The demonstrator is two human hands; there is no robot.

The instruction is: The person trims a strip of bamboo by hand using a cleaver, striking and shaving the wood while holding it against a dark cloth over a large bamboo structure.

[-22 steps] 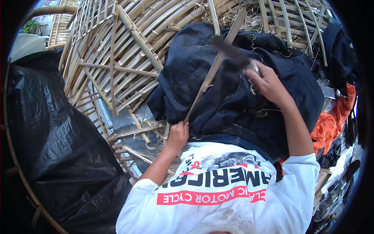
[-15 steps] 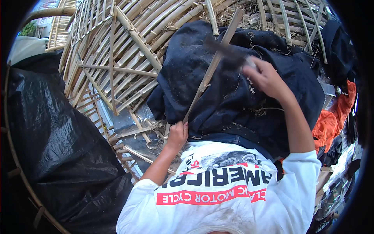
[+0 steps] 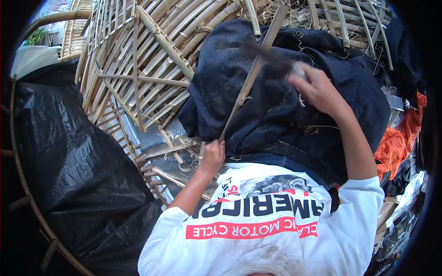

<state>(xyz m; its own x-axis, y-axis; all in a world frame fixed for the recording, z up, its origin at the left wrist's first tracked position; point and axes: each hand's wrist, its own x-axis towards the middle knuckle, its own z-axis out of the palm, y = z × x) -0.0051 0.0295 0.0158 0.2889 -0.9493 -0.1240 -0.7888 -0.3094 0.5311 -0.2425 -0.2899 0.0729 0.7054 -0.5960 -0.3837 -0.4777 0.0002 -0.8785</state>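
Observation:
A long bamboo strip (image 3: 248, 83) slants across the dark cloth (image 3: 285, 110) over my lap, its wider end pointing away from me. My left hand (image 3: 213, 155) is closed on the narrow near end, close to my waist. In my right hand (image 3: 317, 87) is a knife (image 3: 269, 57), gripped by a pale handle. The dark blade is smeared by motion and crosses over the upper part of the strip; I cannot tell whether it touches. Thin curled shavings (image 3: 317, 129) lie scattered on the cloth.
Split-bamboo slats and frames (image 3: 156, 55) fill the far side. Black plastic sheeting (image 3: 73, 161) hangs at the left, edged by a curved bamboo pole (image 3: 23, 170). Orange cloth (image 3: 396, 142) lies at the right. More bamboo pieces (image 3: 170, 154) lie beside my left forearm.
The whole view has shifted slightly. My left hand stays on the strip's near end, and my right hand still holds the blurred knife over its upper part.

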